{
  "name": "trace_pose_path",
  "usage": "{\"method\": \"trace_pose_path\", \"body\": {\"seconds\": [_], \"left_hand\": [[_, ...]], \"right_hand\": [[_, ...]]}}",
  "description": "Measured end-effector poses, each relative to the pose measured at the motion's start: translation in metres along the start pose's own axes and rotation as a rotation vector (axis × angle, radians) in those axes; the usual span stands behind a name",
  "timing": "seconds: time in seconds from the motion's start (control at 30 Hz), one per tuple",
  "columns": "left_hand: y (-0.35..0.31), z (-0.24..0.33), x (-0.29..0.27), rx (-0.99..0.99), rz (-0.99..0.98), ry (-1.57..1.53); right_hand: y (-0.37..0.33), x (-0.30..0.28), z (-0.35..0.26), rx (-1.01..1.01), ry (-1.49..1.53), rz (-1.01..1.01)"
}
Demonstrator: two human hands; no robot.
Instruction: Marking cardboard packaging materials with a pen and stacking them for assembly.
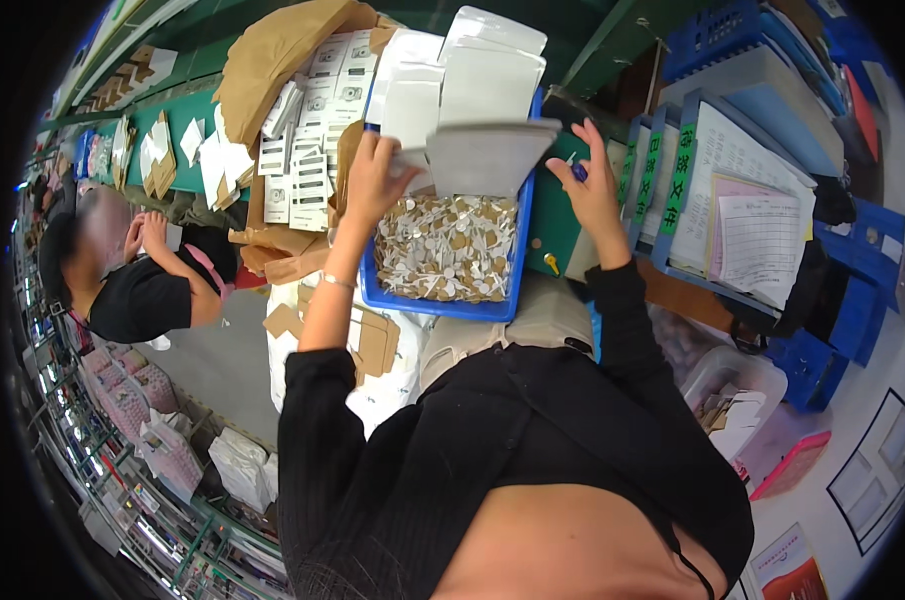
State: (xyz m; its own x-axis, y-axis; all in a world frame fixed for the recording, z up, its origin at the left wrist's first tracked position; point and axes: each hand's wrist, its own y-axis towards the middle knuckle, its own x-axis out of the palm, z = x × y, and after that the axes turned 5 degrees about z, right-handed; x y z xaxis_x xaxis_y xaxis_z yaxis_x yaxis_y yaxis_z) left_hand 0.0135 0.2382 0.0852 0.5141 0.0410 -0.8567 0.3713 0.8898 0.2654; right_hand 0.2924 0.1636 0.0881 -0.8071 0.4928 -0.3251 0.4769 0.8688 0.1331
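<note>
My left hand (376, 183) is closed at the left side of a blurred grey-white card (481, 158), its fingers on the card's edge. This card stands tilted over a blue plastic bin (521, 255). Inside the bin lie many small white and brown cut-out pieces (443, 250), some of them round. Behind the card, larger white sheets (493, 80) rest on the bin's far end. My right hand (595, 190) is raised to the right of the card, apart from it, fingers spread. A small dark-blue object (580, 172) shows by its thumb; its kind is unclear.
Printed white cartons (318, 130) and brown paper (263, 70) are piled left of the bin. At right stand file trays (713, 200) with papers. A yellow-headed small item (552, 263) lies on the green surface. Another person (143, 270) works at far left.
</note>
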Motion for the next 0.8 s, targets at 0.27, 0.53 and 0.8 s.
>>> {"method": "trace_pose_path", "body": {"seconds": [0.27,0.53,0.8], "left_hand": [[-0.06,0.018,0.012,-0.259,0.571,-0.84],[-0.098,-0.015,0.077,-0.68,0.549,-1.186],[-0.078,-0.015,0.078,-0.755,0.692,-1.17]], "right_hand": [[-0.015,0.015,0.004,-0.067,-0.005,-0.628],[-0.037,0.029,0.02,-0.133,0.017,-0.54],[-0.037,0.039,0.053,-0.109,0.0,-0.31]]}}
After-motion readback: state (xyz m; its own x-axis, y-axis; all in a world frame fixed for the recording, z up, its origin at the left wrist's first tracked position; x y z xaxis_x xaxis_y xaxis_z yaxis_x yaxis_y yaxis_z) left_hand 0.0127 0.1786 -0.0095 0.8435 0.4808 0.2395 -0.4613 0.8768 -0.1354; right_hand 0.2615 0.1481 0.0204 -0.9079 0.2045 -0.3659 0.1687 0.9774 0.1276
